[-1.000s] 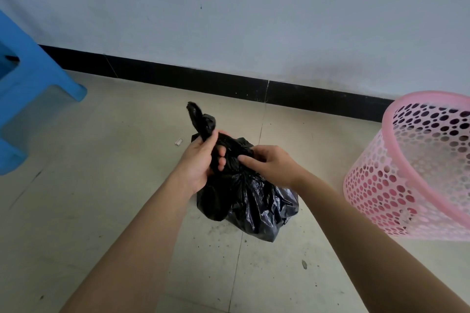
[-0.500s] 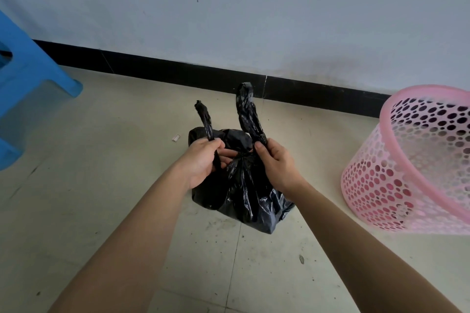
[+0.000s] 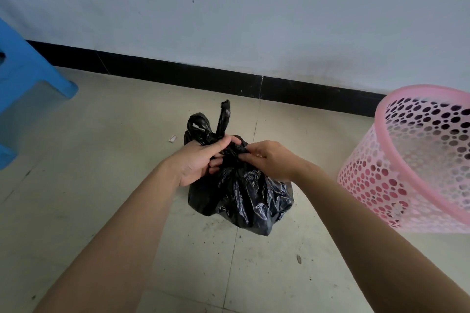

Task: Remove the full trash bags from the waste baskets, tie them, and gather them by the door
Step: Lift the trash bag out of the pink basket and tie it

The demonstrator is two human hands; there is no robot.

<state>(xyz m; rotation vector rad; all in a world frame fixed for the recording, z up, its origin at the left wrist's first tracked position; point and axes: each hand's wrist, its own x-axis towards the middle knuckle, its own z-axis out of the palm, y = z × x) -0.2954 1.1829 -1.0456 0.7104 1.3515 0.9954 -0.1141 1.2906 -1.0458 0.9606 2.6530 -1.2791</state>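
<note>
On the floor tiles between both forearms sits the black trash bag (image 3: 241, 193), its twisted ears standing up on the far side of the left hand (image 3: 201, 160), which clenches them; the right hand (image 3: 269, 160) pinches the knot, pink basket (image 3: 417, 160) right

The neck of the black trash bag (image 3: 241, 195) is covered by the left hand (image 3: 201, 162) and the right hand (image 3: 272, 160), so it is not possible to see if a knot is there. The pink waste basket (image 3: 417, 160) is cut by the right edge, and the blue stool (image 3: 25, 79) by the left edge. The small white scrap (image 3: 173, 138) on the floor is too small to identify.
</note>
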